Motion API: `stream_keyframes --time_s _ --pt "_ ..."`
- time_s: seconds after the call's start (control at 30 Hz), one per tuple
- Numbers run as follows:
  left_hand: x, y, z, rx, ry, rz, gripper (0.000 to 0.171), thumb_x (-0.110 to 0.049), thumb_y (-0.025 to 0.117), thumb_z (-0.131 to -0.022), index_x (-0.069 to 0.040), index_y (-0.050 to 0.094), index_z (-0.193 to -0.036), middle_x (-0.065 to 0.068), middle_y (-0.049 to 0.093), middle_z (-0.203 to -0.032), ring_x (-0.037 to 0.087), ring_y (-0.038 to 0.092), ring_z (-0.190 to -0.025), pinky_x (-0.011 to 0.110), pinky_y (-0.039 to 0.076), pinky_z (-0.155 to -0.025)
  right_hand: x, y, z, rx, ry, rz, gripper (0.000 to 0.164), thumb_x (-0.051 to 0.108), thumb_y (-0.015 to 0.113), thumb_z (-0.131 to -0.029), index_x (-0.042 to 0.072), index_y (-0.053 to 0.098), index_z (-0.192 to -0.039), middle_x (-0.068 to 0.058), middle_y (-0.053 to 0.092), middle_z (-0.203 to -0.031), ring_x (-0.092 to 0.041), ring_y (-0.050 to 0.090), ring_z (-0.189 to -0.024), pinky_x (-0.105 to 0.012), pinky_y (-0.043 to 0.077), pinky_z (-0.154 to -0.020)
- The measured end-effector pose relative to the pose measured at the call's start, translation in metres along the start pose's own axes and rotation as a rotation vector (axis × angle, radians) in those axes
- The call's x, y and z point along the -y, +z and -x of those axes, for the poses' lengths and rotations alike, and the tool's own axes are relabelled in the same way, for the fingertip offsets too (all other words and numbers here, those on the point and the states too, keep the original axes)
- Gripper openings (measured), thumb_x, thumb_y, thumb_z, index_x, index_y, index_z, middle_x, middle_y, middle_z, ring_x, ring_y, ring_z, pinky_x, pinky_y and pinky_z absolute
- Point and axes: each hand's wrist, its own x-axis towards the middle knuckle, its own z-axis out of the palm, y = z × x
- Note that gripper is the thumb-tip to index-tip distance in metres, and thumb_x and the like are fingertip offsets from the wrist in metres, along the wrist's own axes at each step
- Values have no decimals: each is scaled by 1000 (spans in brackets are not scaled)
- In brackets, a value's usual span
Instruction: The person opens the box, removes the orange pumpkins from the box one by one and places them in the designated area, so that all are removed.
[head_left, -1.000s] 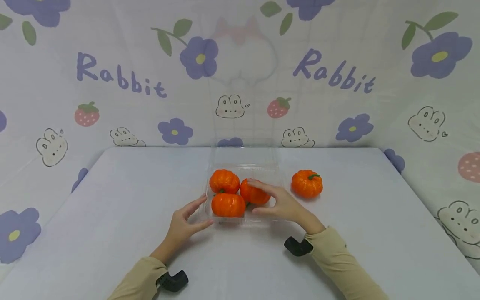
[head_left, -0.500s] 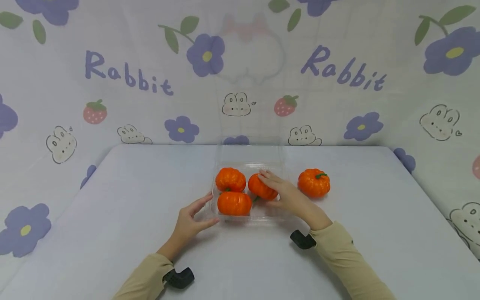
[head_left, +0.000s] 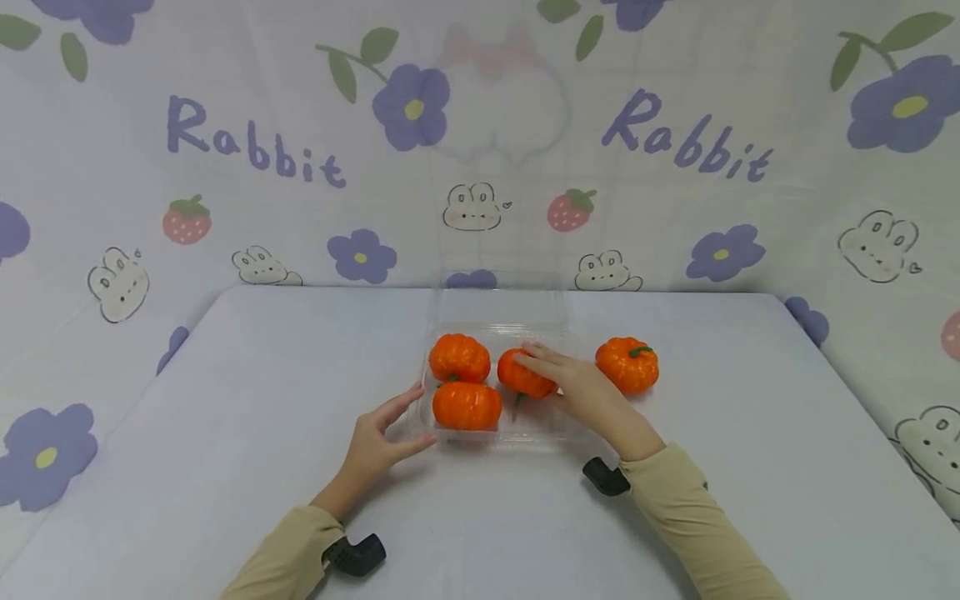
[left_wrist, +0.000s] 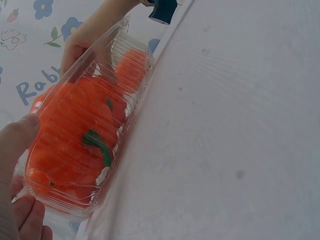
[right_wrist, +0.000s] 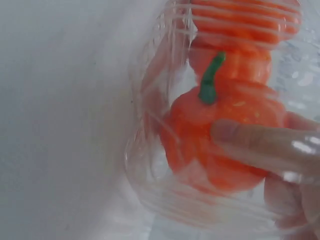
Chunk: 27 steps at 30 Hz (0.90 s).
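A clear plastic clamshell box [head_left: 540,423] stands mid-table with its lid raised at the back. Two orange toy pumpkins fill its left side, a rear pumpkin [head_left: 459,357] and a front pumpkin [head_left: 467,407] lying on its side. My right hand [head_left: 592,398] grips a third pumpkin [head_left: 517,373] in the box's right half, its green stem [right_wrist: 212,80] showing through the plastic in the right wrist view. At the box's left front corner, my left hand [head_left: 375,446] holds the box, thumb and fingers spread on its walls. Outside, to the right, sits another pumpkin [head_left: 627,367].
A white tabletop [head_left: 225,433] surrounds the box. Behind it hangs a pale cloth [head_left: 675,217] printed with flowers, rabbits and strawberries. The transparent lid [head_left: 498,307] leans up near the table's back edge.
My right hand has closed around the third pumpkin and shifted it slightly right, widening the gap to the left pumpkins. My left hand keeps its place at the box. The head view has shifted a little.
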Motion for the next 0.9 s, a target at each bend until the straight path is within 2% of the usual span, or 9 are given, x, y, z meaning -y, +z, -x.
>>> stream_keyframes --time_s 0.13,0.4,0.63,0.9 --pt "0 0 -1 7 -8 -1 57 2 76 -67 11 51 -118 23 48 -123 32 44 -116 45 33 -95 -2 -2 2 -16 15 -14 67 -9 74 -66 7 51 -127 -10 45 -131 -32 48 -111 -39 46 -83" --pt "1 0 0 2 -8 -1 56 3 76 -67 11 52 -117 23 48 -123 33 44 -115 46 33 -95 -7 -6 4 -14 6 -35 65 -3 76 -66 3 50 -126 -12 43 -133 -28 39 -120 -39 42 -88" --pt "1 1 -1 3 -9 15 56 4 75 -67 12 52 -117 23 47 -124 33 43 -116 45 32 -95 -15 -9 9 -35 -27 -33 68 0 78 -64 3 50 -126 -14 47 -128 -30 49 -110 -37 45 -83" --pt "0 1 0 1 -20 8 56 4 75 -67 12 51 -117 24 47 -124 33 43 -116 46 32 -95 -17 -8 9 -57 -16 -78 75 6 80 -64 2 45 -130 -17 51 -123 -29 55 -103 -37 46 -83"
